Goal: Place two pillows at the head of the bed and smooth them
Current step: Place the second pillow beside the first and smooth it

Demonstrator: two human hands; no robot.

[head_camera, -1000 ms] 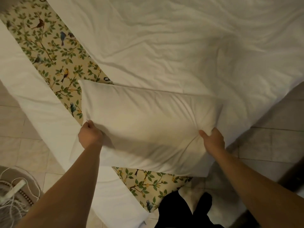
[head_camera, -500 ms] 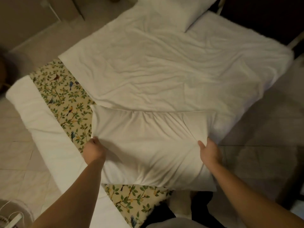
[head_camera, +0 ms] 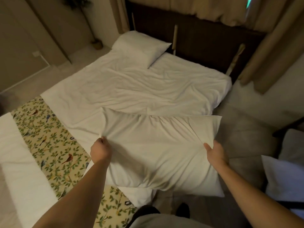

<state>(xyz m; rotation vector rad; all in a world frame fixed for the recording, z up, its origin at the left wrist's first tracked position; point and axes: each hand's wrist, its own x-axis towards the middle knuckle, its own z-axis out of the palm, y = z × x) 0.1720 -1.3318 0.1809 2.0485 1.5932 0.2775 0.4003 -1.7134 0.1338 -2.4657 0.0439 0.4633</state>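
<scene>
I hold a white pillow [head_camera: 158,150] up in front of me, over the bed's near right side. My left hand [head_camera: 100,149] pinches its left edge in a fist. My right hand [head_camera: 215,153] grips its right edge, thumb on top. A second white pillow [head_camera: 141,46] lies at the head of the bed on the left, against the dark headboard [head_camera: 205,43]. The right half of the head area shows only the wrinkled white duvet [head_camera: 139,86].
A floral runner with birds [head_camera: 49,145] crosses the foot of the bed. Beige curtains [head_camera: 273,46] hang at the right behind the headboard. More white bedding [head_camera: 284,180] sits at the far right edge. Tiled floor [head_camera: 246,122] runs along the bed's right side.
The view has tilted up, so the whole bed and headboard have come into sight. The pillow in my hands has shifted to the right, toward the bed's side.
</scene>
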